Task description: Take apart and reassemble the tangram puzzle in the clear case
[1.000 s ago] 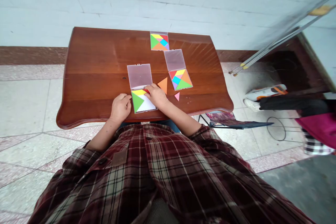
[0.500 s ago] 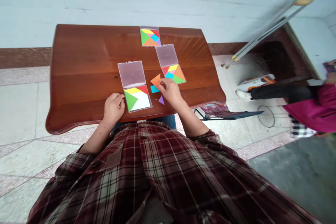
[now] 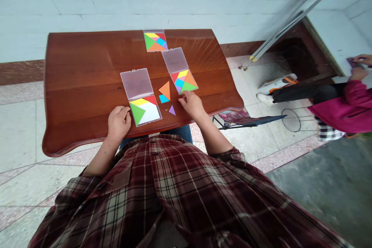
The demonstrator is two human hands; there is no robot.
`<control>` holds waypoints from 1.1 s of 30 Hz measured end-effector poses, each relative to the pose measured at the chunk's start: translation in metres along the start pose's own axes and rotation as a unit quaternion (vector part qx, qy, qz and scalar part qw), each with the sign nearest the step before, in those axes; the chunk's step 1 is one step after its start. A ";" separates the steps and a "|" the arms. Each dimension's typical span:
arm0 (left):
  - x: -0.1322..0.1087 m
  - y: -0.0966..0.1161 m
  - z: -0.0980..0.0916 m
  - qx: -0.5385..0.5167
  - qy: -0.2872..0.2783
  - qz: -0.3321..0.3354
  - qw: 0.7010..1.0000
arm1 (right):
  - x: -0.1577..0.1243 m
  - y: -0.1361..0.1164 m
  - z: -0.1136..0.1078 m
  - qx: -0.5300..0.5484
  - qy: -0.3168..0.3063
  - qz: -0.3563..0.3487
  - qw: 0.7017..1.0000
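Observation:
An open tangram case (image 3: pixel 159 117) lies in front of me, its clear lid (image 3: pixel 136 84) folded back. In it sit a green triangle (image 3: pixel 136 114), a yellow piece (image 3: pixel 139 102) and a red triangle (image 3: pixel 152 100), beside a bare white area. My left hand (image 3: pixel 119 123) rests curled at the case's left edge, with nothing visible in it. To the case's right lie an orange triangle (image 3: pixel 165 90), a blue piece (image 3: pixel 163 99) and a purple triangle (image 3: pixel 172 110). My right hand (image 3: pixel 192 104) is just below a filled tangram (image 3: pixel 185 81), fingertips pinched together; what is between them is hidden.
Another filled tangram (image 3: pixel 155 42) lies at the back of the brown wooden table (image 3: pixel 84 73), against the wall. On the right are a folding chair (image 3: pixel 238 118), crutches (image 3: pixel 276 38) and a seated person in a magenta top (image 3: pixel 334 104).
My right hand has moved off the orange triangle, to the right and slightly down. The orange triangle is now uncovered. My left hand stays by the case; the whole view has shifted slightly.

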State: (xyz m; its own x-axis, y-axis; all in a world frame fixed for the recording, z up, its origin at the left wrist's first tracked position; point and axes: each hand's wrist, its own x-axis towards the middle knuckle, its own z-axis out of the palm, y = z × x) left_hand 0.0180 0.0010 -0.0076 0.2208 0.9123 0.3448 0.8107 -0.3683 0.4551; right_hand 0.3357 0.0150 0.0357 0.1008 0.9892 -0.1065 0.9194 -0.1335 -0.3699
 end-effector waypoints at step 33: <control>-0.001 -0.004 0.001 0.009 0.004 0.011 1.000 | 0.062 -0.058 -0.006 -0.106 -0.067 0.036 0.991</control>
State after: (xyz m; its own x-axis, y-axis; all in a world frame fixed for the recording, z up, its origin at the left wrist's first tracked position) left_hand 0.0156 0.0019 -0.0107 0.2350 0.9026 0.3607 0.8157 -0.3849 0.4318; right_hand 0.2905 0.0850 0.0561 0.1316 0.9586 -0.2525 0.9724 -0.1744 -0.1551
